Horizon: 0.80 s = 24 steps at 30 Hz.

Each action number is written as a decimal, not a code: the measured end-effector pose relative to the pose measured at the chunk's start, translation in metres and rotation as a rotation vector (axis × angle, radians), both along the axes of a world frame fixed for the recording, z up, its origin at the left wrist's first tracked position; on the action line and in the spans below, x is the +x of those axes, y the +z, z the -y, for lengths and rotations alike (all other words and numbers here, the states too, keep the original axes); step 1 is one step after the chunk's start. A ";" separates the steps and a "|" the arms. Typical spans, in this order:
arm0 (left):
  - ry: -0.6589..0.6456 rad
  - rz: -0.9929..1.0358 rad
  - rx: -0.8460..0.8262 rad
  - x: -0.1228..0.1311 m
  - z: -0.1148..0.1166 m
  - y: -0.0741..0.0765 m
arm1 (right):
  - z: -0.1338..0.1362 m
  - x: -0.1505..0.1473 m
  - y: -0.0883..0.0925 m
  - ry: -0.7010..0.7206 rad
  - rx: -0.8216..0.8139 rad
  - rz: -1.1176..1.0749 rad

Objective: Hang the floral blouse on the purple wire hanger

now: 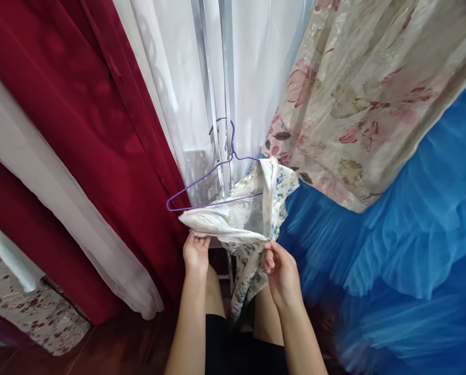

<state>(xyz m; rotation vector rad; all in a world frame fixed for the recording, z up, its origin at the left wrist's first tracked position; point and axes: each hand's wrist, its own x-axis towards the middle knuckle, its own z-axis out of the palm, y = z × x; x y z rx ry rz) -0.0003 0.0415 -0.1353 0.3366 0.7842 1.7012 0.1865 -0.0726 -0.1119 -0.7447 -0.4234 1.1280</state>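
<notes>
A white garment with a blue flower print (248, 219) hangs on a purple wire hanger (207, 179), whose hook rests on a metal rack pole (225, 104). My left hand (196, 252) is closed on the garment's lower left edge. My right hand (281, 271) pinches the cloth at the lower right. The garment's tail hangs down between my hands.
Dark red curtains (100, 120) and white sheer fabric (178, 78) hang to the left. At the upper right hangs a beige cloth with pink flowers (365, 94), with blue ruffled tulle (392, 250) below it. Dark wooden floor (119, 349) lies below.
</notes>
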 end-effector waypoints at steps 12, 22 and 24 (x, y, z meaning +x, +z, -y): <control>-0.356 -0.650 0.522 0.056 0.112 0.030 | 0.016 0.013 -0.029 -0.198 -0.104 0.586; -0.858 -1.023 0.405 0.035 0.127 -0.008 | 0.047 0.016 0.001 0.757 0.073 0.706; -0.924 -1.171 0.401 0.021 0.124 -0.023 | 0.048 0.031 0.011 0.791 0.070 0.743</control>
